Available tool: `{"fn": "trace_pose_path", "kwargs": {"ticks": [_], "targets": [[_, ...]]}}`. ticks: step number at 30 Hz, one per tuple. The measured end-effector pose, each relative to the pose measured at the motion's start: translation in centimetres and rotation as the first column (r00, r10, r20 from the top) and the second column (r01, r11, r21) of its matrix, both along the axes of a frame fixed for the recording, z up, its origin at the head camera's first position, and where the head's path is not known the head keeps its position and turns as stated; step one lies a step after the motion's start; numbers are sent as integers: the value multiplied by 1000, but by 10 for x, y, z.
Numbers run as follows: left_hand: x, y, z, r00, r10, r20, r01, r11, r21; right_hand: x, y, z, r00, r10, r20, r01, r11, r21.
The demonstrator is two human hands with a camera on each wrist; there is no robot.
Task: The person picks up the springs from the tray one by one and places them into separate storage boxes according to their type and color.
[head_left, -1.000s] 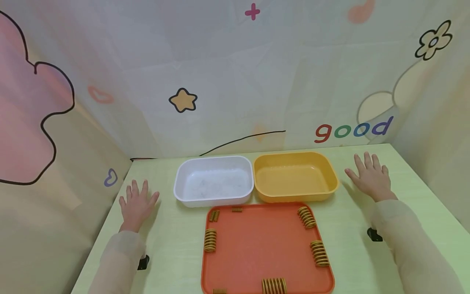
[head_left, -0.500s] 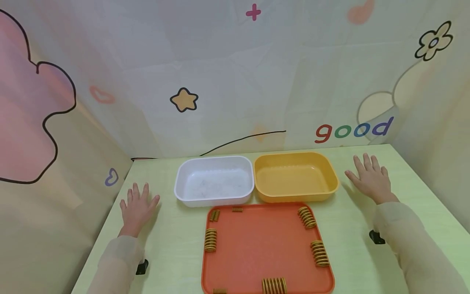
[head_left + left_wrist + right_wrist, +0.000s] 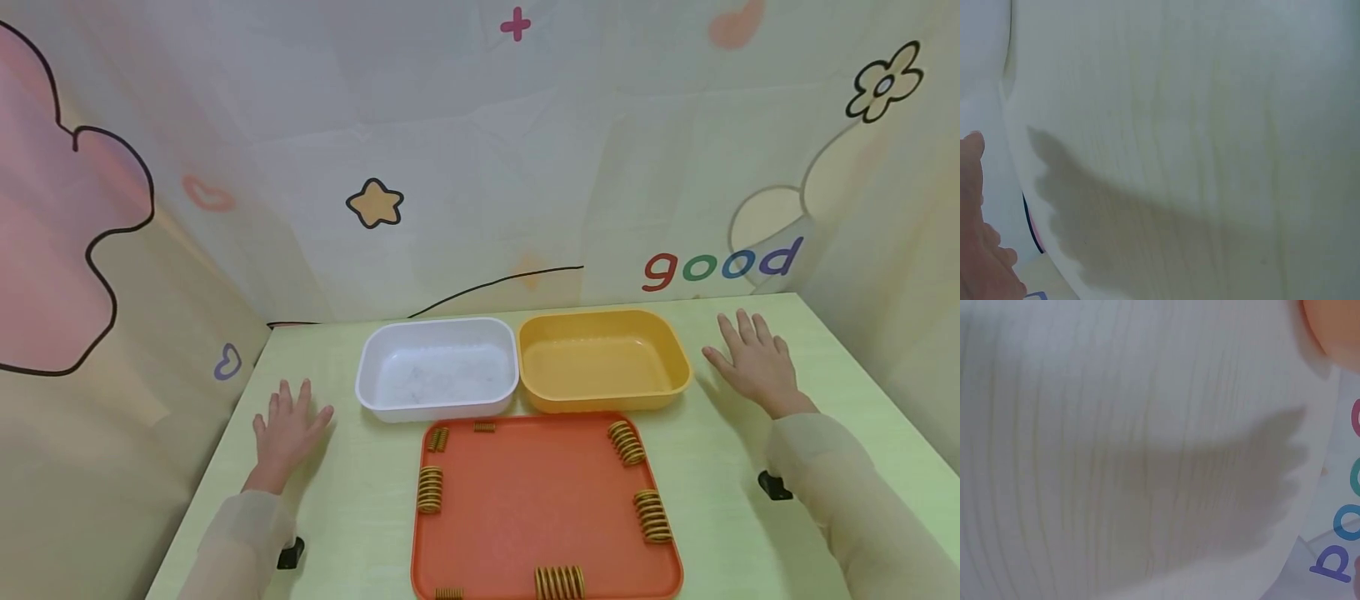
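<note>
My left hand (image 3: 288, 437) is over the table's left side with its fingers spread, holding nothing. In the left wrist view, part of that hand (image 3: 982, 237) shows at the left edge, and its shadow falls on the tabletop. Past the yellow tray's right end, my right hand (image 3: 757, 367) also has spread fingers and holds nothing. Between the hands lies an orange-red tray (image 3: 532, 500) with several brass-coloured coil springs along its edges. Larger ones are a front spring (image 3: 559, 582), a right spring (image 3: 652, 516) and a back right spring (image 3: 626, 442); smaller ones include a spring (image 3: 484, 427) at the back.
A white tray (image 3: 437, 408) and a yellow tray (image 3: 604, 402) stand side by side behind the orange-red one. A printed cloth (image 3: 480, 167) hangs behind the table (image 3: 352, 517) and along both sides. A small black piece shows at each sleeve.
My left hand has shifted slightly right and nearer to me. The right hand has moved only a little, turning slightly to the left. The trays and springs have stayed put.
</note>
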State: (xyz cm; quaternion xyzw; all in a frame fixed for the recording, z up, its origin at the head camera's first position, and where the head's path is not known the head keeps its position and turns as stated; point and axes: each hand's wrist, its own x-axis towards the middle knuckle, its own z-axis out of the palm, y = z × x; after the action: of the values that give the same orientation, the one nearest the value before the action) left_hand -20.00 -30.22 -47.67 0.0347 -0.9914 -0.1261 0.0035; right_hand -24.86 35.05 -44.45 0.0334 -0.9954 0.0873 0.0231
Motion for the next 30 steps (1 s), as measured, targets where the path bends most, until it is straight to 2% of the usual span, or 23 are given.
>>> {"fn": "trace_pose_path", "kwargs": {"ticks": [6,22,30], "targets": [[4,5,2,1000,-17,12,17,1000,8,2,-2,2,999,21,-27,-21,1000,-9],[12,13,1,998,-68,-9,68,998,9,7,-8,10,995,64,-80,-66,998,-16],[18,20,5,995,-98,-28,99,995,34,12,-14,18,992,96,-87,-100,994,-44]]}}
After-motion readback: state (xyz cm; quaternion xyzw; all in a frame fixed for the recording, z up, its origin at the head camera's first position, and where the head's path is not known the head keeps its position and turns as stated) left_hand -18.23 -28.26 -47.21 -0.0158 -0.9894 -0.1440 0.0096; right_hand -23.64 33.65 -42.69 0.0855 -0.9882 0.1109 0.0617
